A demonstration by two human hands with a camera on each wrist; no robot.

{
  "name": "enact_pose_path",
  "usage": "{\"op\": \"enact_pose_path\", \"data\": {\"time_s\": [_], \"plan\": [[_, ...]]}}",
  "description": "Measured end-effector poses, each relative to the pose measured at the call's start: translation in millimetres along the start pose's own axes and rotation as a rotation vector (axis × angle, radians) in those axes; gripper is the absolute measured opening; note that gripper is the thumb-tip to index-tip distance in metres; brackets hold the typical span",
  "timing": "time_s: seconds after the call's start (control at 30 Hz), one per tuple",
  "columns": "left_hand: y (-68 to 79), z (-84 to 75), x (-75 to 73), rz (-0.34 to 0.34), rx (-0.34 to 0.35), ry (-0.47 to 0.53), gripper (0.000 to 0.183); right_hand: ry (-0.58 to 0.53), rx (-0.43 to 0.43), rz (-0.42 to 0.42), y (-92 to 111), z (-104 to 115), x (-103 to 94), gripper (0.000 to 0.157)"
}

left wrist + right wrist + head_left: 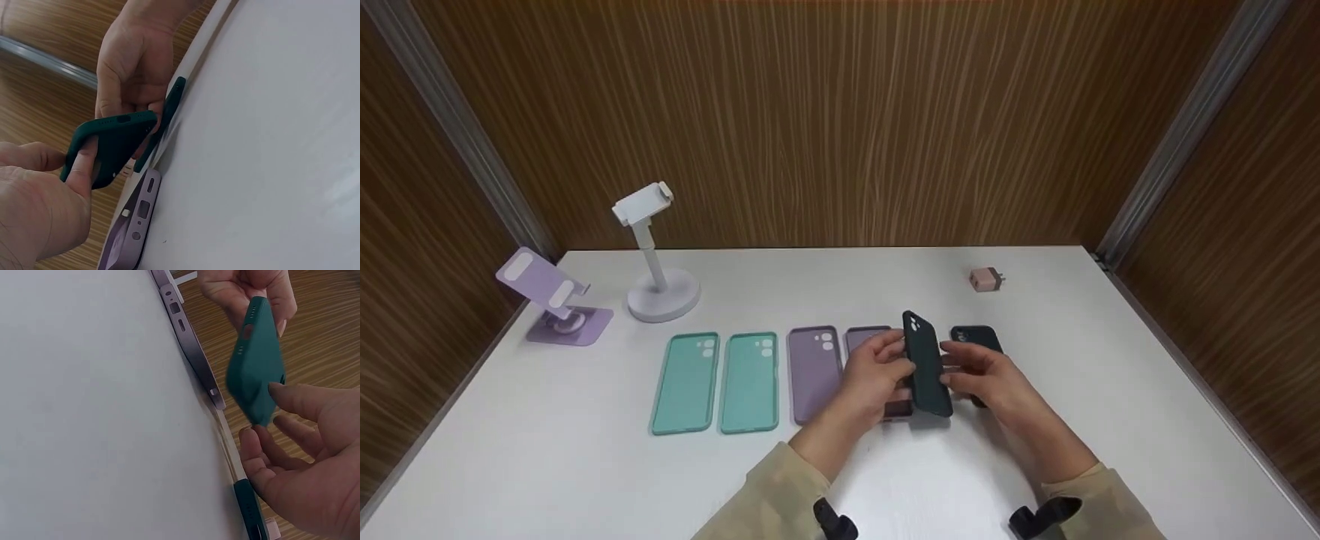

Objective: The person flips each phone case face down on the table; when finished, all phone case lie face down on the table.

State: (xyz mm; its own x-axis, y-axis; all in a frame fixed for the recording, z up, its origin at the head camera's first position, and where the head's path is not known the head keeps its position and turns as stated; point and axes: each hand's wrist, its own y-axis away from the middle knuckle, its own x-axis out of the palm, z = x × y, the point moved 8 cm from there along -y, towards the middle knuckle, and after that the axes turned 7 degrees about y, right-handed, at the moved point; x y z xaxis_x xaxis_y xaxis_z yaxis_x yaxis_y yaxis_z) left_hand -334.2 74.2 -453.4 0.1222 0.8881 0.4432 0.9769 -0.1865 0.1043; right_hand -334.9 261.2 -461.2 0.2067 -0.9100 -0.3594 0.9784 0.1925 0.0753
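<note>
A dark green phone case (928,367) stands tilted on edge above the table, between both hands. My left hand (874,371) grips its left edge, thumb on one face and fingers on the other. My right hand (986,375) has its thumb and fingertips at the opposite edge; in the right wrist view the thumb (298,398) lies against the case's side. Beneath the right hand lies a second dark green case (978,337), partly hidden. A purple case (866,334) lies under the left hand, mostly covered, and another purple case (814,375) lies beside it.
Two mint green cases (686,382) lie side by side further left. Behind them stand a white phone stand (664,296) and a purple folding stand (540,281). A pink charger plug (985,279) sits at the back right. Wood-patterned panels (840,127) enclose the white table.
</note>
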Motion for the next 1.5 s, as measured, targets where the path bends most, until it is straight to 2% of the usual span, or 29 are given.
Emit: {"op": "enact_pose_path", "data": {"time_s": [0.23, 0.37, 0.6, 0.83, 1.0, 1.27, 1.5], "plan": [[-1.5, 1.7, -0.7, -0.014, 0.011, -0.035, 0.052, 0.052, 0.029, -0.040, 1, -1, -4.8, 0.059], [-3.5, 0.5, -1.4, -0.016, 0.029, -0.127, 0.044, 0.094, 0.039, -0.075, 2, -1, -10.0, 0.058], [-7.9, -3.5, -2.5, -0.040, 0.132, -0.360, 0.041, 0.124, 0.037, -0.110, 1, -1, -16.0, 0.058], [-11.8, -1.4, -1.3, -0.040, 0.186, -0.386, 0.045, 0.167, -0.040, -0.113, -1, 3, -15.3, 0.060], [-10.9, 2.1, -2.0, -0.049, 0.171, -0.420, 0.046, 0.187, -0.042, -0.101, 0, 2, -13.9, 0.060], [-11.1, 4.5, -3.8, -0.059, 0.122, -0.539, 0.042, 0.248, -0.033, -0.101, 1, 2, -11.9, 0.058], [-11.8, 5.3, -3.8, -0.052, 0.070, -0.580, 0.051, 0.253, -0.028, -0.100, 0, 2, -11.6, 0.056]]}}
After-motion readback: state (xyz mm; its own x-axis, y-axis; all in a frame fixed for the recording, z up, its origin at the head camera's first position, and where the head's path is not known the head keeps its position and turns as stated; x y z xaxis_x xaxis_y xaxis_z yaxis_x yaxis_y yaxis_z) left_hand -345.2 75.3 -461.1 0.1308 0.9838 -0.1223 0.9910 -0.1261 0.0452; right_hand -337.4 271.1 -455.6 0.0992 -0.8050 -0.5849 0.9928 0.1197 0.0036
